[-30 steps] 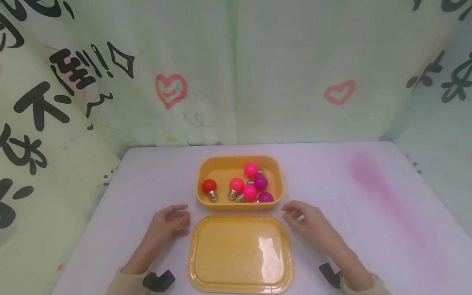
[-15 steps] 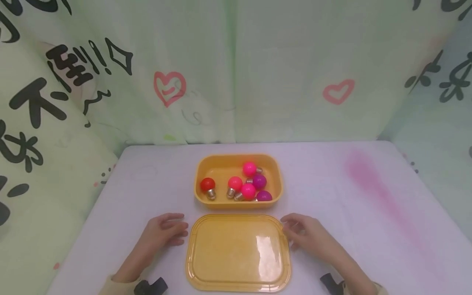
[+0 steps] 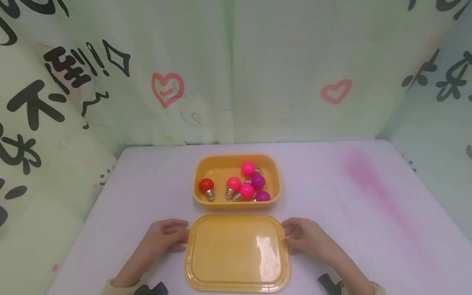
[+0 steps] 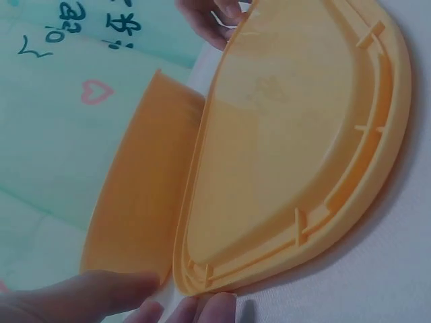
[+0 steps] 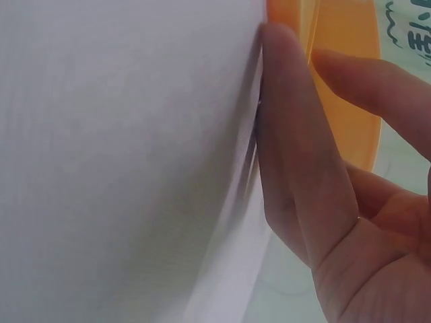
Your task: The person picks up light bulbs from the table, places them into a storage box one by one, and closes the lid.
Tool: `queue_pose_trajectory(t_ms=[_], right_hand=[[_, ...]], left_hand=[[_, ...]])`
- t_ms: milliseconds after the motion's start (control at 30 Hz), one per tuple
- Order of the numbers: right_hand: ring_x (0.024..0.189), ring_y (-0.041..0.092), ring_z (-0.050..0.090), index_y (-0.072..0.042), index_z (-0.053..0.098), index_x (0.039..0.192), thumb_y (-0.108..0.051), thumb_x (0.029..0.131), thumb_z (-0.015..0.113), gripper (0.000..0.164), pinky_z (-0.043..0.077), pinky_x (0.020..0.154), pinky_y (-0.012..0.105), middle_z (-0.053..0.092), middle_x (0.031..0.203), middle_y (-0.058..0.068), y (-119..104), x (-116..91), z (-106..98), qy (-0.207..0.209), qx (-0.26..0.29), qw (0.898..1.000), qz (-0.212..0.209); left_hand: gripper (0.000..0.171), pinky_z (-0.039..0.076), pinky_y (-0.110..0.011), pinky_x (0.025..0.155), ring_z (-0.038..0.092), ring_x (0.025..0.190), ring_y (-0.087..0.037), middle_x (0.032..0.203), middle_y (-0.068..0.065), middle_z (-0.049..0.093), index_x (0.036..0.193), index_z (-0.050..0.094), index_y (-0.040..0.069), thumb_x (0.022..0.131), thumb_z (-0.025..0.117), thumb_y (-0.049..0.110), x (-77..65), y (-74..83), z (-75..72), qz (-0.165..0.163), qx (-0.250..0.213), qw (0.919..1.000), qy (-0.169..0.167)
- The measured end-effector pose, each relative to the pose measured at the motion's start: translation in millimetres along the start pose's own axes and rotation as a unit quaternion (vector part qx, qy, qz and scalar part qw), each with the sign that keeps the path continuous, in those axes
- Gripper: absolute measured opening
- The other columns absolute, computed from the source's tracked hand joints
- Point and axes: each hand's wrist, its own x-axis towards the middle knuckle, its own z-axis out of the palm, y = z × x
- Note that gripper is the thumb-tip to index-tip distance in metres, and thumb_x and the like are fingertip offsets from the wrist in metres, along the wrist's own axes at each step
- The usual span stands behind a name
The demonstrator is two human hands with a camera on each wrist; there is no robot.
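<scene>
A yellow plastic lid (image 3: 230, 254) lies flat on the table, its ridged rim with small ribs facing up in the left wrist view. My left hand (image 3: 162, 237) is at the lid's left edge, its fingers lightly bent and the fingertips right at the rim. At the opposite edge, my right hand (image 3: 304, 237) has its fingertips against the rim; the right wrist view shows its fingers (image 5: 296, 121) fairly straight. Behind the lid stands a matching yellow box (image 3: 210, 206) holding small light bulbs: a red bulb (image 3: 206, 185) on the left, pink and purple ones (image 3: 257, 181) on the right.
The white table (image 3: 354, 229) carries a pink stain (image 3: 368, 172) on the right. A pale green cloth (image 3: 280, 106) with red hearts and black characters hangs behind and along the sides.
Both hands have moved from beside the box toward me, and in to the lid's left and right edges. The lid, box and bulbs have stayed in place.
</scene>
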Motion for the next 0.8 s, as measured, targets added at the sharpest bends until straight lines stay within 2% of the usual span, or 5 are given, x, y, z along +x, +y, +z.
queue_pose_trajectory(t_ms=[167,333,567,800], right_hand=[[0.069,0.017,0.068,0.012,0.058,0.123,-0.002,0.076,0.076,0.052,0.057,0.064,0.025,0.069,0.093,0.008,1.0,1.2,-0.6,0.001,-0.013,1.0,0.0],[0.07,0.017,0.069,0.012,0.057,0.125,-0.001,0.076,0.076,0.054,0.058,0.066,0.026,0.069,0.096,0.008,0.3,1.2,-1.4,-0.003,-0.008,1.0,0.011],[0.08,0.021,0.069,0.01,0.056,0.127,0.0,0.078,0.075,0.054,0.061,0.065,0.028,0.068,0.101,0.011,1.7,-0.5,-2.1,-0.008,0.031,0.999,0.008],[0.087,0.025,0.069,0.008,0.056,0.129,-0.003,0.082,0.076,0.052,0.062,0.066,0.03,0.068,0.105,0.015,2.9,-1.3,-3.5,-0.008,0.059,0.998,-0.014]], left_hand=[[0.05,0.062,-0.038,0.077,0.072,0.094,-0.024,0.113,-0.019,0.07,0.126,0.059,-0.007,0.083,0.078,0.009,-2.8,0.4,0.1,0.017,-0.005,0.9998,-0.013],[0.051,0.061,-0.035,0.08,0.071,0.097,-0.024,0.116,-0.019,0.069,0.126,0.06,-0.007,0.081,0.079,0.009,-3.2,-1.2,0.7,0.037,-0.004,0.9992,-0.017],[0.051,0.061,-0.035,0.079,0.071,0.097,-0.023,0.114,-0.015,0.071,0.124,0.063,-0.003,0.079,0.082,0.008,-4.9,-4.8,2.9,0.029,0.015,0.9995,-0.001],[0.051,0.061,-0.035,0.081,0.071,0.099,-0.024,0.115,-0.018,0.07,0.126,0.061,-0.007,0.082,0.08,0.01,-7.1,-7.2,1.8,0.03,0.002,0.9993,-0.023]])
